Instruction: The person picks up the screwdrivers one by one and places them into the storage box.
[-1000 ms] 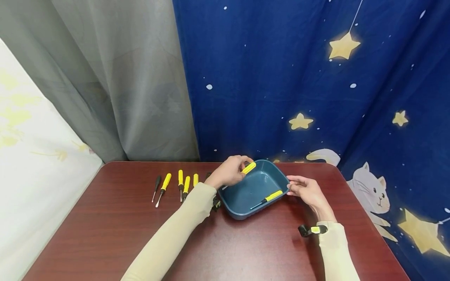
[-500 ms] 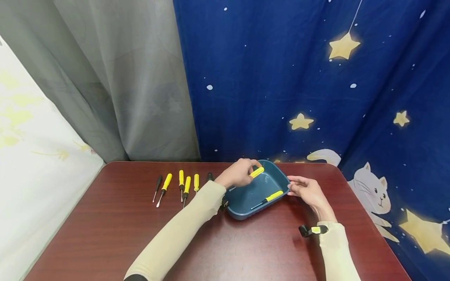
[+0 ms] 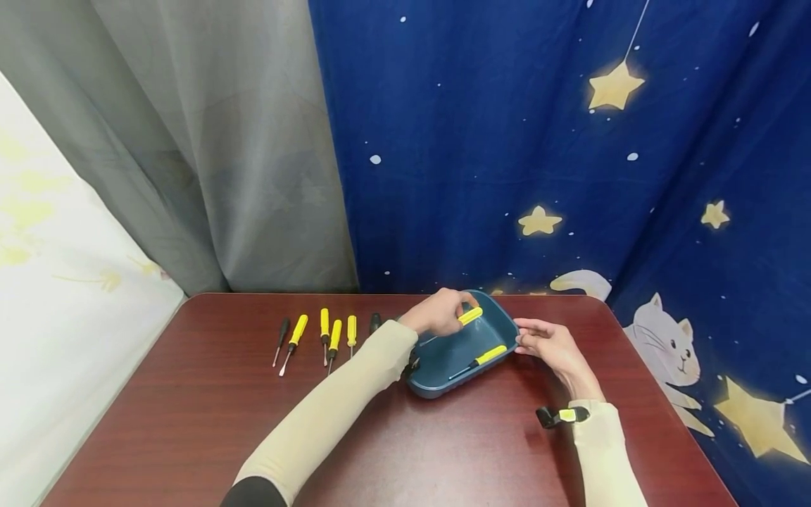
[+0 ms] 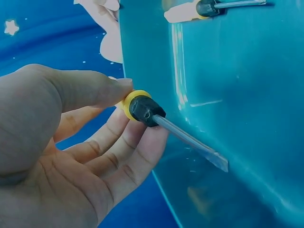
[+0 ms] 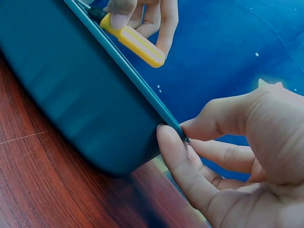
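Note:
In the head view my left hand (image 3: 439,313) is over the blue basin (image 3: 446,357), pinching a yellow-handled screwdriver (image 3: 471,315) between thumb and fingers. The left wrist view shows the black collar and flat metal blade (image 4: 192,142) of that screwdriver pointing out above the basin's inside. A second yellow-handled screwdriver (image 3: 491,354) lies on the basin floor along its near right side. My right hand (image 3: 556,350) pinches the basin's right-hand rim; in the right wrist view its thumb (image 5: 173,147) presses the outer wall and the other fingers are at the rim.
Left of the basin, several screwdrivers lie on the reddish-brown table (image 3: 190,415): yellow-handled ones (image 3: 298,329) and a slim black one (image 3: 283,329). A thicker black handle (image 3: 375,322) shows beside my left sleeve (image 3: 342,401). Curtains (image 3: 443,141) hang behind the table's far edge.
My left hand has moved right and slightly down over the basin with the screwdriver. The black handle left of the basin has come into clearer view. My right hand stays on the rim.

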`<state>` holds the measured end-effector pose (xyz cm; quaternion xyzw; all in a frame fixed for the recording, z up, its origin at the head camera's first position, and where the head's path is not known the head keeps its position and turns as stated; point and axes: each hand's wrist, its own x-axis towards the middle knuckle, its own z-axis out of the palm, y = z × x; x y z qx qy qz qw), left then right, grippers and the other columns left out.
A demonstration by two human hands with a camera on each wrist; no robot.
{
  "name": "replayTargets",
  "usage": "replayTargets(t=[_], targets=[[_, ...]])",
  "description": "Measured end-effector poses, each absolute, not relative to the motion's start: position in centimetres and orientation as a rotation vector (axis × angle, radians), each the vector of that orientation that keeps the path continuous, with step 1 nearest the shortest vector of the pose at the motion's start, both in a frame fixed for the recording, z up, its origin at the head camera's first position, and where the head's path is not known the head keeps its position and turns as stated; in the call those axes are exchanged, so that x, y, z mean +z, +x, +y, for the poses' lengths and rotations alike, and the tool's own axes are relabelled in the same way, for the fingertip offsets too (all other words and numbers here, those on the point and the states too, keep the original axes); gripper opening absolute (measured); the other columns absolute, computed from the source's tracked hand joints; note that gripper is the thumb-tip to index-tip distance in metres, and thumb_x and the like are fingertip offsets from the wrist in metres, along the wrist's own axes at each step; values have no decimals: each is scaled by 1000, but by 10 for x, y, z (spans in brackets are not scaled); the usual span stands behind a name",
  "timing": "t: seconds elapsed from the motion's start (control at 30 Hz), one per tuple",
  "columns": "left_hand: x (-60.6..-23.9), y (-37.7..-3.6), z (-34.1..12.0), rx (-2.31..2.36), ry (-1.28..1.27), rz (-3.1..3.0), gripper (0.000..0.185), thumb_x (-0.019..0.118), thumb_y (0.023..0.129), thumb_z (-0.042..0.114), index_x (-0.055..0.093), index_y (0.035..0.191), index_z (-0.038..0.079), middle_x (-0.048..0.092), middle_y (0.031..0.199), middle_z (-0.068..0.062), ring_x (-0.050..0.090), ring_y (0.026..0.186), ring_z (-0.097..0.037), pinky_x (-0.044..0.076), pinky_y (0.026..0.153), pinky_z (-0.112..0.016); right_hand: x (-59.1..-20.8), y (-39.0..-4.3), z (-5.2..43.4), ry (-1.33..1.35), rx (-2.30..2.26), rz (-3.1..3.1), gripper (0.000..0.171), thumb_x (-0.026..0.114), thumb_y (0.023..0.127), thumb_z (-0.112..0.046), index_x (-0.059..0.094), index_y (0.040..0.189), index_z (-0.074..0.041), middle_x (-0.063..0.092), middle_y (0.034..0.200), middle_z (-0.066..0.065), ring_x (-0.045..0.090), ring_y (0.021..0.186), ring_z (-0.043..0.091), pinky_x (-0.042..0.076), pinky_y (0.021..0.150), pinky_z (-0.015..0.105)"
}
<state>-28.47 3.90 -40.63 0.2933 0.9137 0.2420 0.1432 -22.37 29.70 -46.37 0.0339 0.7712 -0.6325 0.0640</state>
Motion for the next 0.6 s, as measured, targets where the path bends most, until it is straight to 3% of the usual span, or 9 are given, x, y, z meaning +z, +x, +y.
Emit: replayTargets(t=[0.17, 0.37, 0.6], targets=[[-409, -289, 44, 672, 814, 2608, 52, 65, 92, 2, 60, 142, 16, 60, 89, -2, 53, 69, -13, 46, 61, -21, -461, -223, 296, 94, -1917, 2311, 47, 60, 95, 4, 53, 141, 10, 67, 97, 6, 70, 82, 7, 62, 83, 30], [-415, -297, 55, 582, 821, 2570, 53, 62, 94, 2, 58, 144, 16, 50, 79, -1, 42, 59, -12, 37, 53, -22, -459, -223, 296, 88, -1910, 2308, 47, 59, 96, 5, 52, 142, 10, 67, 99, 8, 69, 83, 6, 62, 84, 31], [-420, -302, 67, 495, 842, 2563, 53, 62, 92, 2, 59, 143, 16, 59, 92, -2, 46, 66, -13, 41, 59, -22, -458, -224, 296, 90, -1903, 2303, 48, 61, 96, 3, 52, 142, 9, 68, 99, 9, 70, 83, 7, 62, 82, 29]])
